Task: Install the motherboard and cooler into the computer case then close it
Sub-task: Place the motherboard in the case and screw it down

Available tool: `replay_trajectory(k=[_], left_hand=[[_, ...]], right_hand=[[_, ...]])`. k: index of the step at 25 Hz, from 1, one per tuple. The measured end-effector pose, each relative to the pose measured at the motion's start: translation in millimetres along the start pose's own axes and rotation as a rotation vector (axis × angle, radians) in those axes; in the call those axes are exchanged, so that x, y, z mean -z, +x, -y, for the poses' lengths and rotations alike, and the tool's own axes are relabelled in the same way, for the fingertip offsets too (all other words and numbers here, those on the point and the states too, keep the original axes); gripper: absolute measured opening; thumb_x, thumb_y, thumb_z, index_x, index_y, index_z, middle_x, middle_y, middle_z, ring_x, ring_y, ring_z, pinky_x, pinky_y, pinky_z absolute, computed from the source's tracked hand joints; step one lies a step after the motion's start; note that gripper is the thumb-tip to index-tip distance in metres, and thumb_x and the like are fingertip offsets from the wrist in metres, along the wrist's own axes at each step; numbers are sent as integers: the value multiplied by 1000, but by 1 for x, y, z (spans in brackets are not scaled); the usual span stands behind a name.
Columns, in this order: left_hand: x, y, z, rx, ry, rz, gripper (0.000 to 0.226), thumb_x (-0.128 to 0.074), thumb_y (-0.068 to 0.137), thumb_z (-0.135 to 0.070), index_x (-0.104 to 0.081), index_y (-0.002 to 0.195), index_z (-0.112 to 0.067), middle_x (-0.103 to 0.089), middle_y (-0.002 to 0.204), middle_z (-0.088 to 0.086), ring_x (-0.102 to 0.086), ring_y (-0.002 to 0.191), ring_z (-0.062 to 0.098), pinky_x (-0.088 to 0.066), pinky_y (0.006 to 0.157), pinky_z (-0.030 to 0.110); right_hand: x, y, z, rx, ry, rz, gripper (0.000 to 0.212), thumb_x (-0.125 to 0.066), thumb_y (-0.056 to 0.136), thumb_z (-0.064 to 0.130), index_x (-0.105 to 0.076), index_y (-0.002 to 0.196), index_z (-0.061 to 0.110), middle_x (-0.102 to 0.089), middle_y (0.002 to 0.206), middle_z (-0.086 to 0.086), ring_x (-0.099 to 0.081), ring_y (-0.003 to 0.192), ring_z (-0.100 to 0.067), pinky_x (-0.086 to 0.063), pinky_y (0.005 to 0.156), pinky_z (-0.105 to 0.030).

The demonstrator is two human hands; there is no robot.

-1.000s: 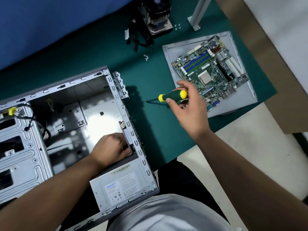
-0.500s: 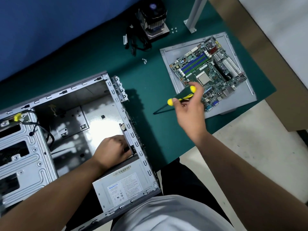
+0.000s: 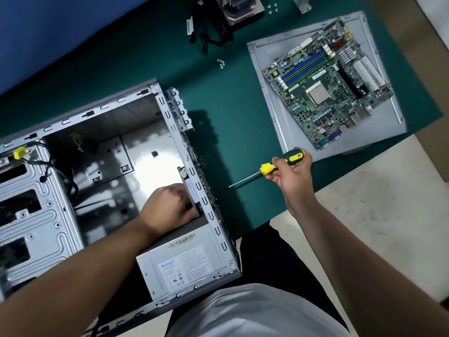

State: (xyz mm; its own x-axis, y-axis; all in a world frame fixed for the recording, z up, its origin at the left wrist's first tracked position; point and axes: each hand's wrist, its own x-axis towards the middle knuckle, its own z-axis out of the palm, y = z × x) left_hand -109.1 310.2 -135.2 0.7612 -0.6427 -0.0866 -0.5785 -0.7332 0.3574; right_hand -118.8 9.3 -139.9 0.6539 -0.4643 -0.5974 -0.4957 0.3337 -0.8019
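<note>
The open grey computer case point(image 3: 167, 110) lies on its side at the left of the green table. My left hand point(image 3: 167, 207) is inside it, fingers curled against a part at the rear wall, just above the power supply point(image 3: 184, 266); what it grips is hidden. My right hand point(image 3: 292, 173) holds a green and yellow screwdriver point(image 3: 281, 162) above the table, its tip pointing left toward the case. The green motherboard point(image 3: 328, 83) rests on the grey side panel point(image 3: 264, 69) at the right. The cooler point(image 3: 240, 8) sits at the top edge, partly cut off.
Loose screws point(image 3: 221, 63) lie between the cooler and the case, and more screws point(image 3: 272, 9) lie beside the cooler. Black cables point(image 3: 209, 37) trail from the cooler. A white post foot point(image 3: 302, 3) stands at the top. The table's front edge point(image 3: 340, 181) runs under my right wrist.
My right hand has drawn the screwdriver back from the motherboard toward me and turned its shaft to point at the case. My left hand stays in the case.
</note>
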Motion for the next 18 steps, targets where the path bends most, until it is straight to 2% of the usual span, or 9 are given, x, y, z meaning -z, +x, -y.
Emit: replay_trajectory(k=[4,11,18], left_hand=[[-2,0,1,0,9,9,40,-42,84,-34,-60,53,-15,-56,58,3,-53,43,22,-35,51,20],[1,1,-1,3,3,14,38,-44,84,-34,-56,52,-17,-53,55,2,-50,43,23,-29,54,20],[4,1,-3,1,-10,17,38,-43,82,-31,-58,52,-15,-54,55,3,-51,42,23,-31,53,19]], right_hand=[[-4,-2,-6,5,0,28,64,-69,79,18,-38,134,13,-64,97,-12,-74,76,-23,-58,64,-28],[-6,-9,-16,46,-8,51,54,-70,85,11,-41,130,15,-64,89,-4,-73,75,-20,-58,64,-27],[-5,-9,-20,39,-36,37,62,-71,80,20,-40,133,15,-67,93,-5,-76,79,-24,-59,66,-29]])
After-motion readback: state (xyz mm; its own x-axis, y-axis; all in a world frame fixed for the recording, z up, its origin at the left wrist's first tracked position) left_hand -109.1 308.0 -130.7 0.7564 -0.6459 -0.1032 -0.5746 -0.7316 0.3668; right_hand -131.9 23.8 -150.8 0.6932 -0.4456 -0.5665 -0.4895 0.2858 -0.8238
